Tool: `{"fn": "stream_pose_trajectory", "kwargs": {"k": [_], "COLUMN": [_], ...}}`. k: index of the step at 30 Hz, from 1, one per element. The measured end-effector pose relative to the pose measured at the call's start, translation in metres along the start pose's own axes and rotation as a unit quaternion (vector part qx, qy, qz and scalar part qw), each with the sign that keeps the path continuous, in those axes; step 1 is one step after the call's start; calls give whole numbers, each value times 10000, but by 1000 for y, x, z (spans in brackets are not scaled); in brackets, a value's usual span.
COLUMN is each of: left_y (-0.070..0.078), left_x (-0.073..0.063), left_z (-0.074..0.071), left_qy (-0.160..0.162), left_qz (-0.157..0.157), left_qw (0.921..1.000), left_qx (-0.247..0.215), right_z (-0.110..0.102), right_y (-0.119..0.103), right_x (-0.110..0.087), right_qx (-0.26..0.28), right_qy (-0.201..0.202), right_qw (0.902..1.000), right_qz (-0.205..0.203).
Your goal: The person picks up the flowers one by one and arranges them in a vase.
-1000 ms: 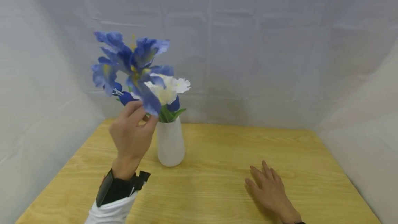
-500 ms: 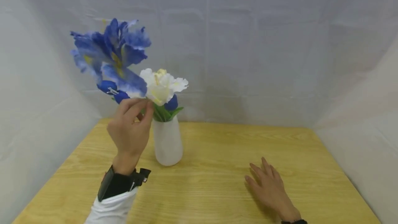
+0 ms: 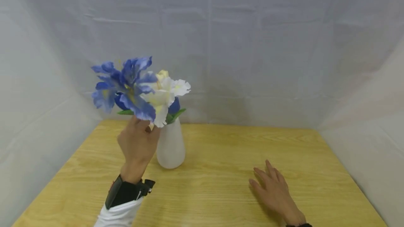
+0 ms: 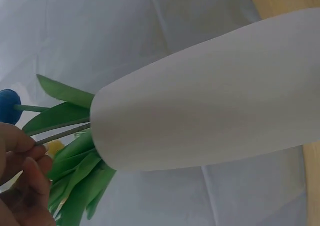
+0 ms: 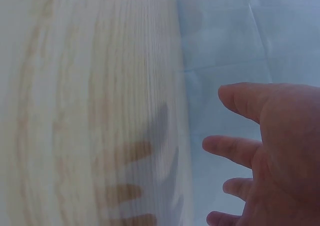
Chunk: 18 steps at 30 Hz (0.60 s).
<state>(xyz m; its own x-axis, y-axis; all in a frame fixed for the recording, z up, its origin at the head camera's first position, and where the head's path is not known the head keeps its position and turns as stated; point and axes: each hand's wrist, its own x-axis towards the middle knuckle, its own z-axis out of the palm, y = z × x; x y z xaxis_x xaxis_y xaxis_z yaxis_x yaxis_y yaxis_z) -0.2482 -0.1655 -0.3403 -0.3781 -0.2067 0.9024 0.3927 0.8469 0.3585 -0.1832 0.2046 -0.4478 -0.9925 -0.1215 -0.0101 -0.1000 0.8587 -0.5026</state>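
My left hand (image 3: 137, 148) pinches the thin stem (image 4: 62, 134) of a blue iris (image 3: 139, 102) between thumb and fingers. In the left wrist view that stem runs to the mouth of a white vase (image 4: 200, 95), among green leaves (image 4: 75, 186); its lower end is hidden. The vase stands upright on the table and holds a white iris (image 3: 162, 97) and blue tulip-like flowers (image 3: 174, 106). The blue iris partly covers the white one in the head view. My right hand (image 3: 274, 193) lies low over the table at the right, fingers spread, holding nothing.
The light wooden table (image 3: 221, 157) ends at a pale sheet (image 3: 252, 62) hung behind it. More sheeting closes off the left and right sides. A black strap (image 3: 126, 192) wraps my left wrist.
My left hand first drew left with the blue iris, then came down and a little right, so the bloom now sits lower against the white iris. The right hand has stayed put.
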Motion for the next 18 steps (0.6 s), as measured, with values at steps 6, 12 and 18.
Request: {"fn": "stream_pose_trajectory", "kwargs": {"k": [6,12,18], "left_y": [2,3,-3], "left_x": [-4,2,-22], "left_z": [3,4,-2], "left_qy": [-343,-196,-916], "left_qz": [101,368,-318], "left_qw": [9974,9991,9950], "left_qx": [623,120,246], "right_z": [2,3,3], "right_y": [1,2,2], "right_x": [-2,-2,-2], "right_qx": [116,251,325], "right_qy": [-37,-100,-196], "right_qw": [9999,9996,9992], "right_qz": [55,42,88]}}
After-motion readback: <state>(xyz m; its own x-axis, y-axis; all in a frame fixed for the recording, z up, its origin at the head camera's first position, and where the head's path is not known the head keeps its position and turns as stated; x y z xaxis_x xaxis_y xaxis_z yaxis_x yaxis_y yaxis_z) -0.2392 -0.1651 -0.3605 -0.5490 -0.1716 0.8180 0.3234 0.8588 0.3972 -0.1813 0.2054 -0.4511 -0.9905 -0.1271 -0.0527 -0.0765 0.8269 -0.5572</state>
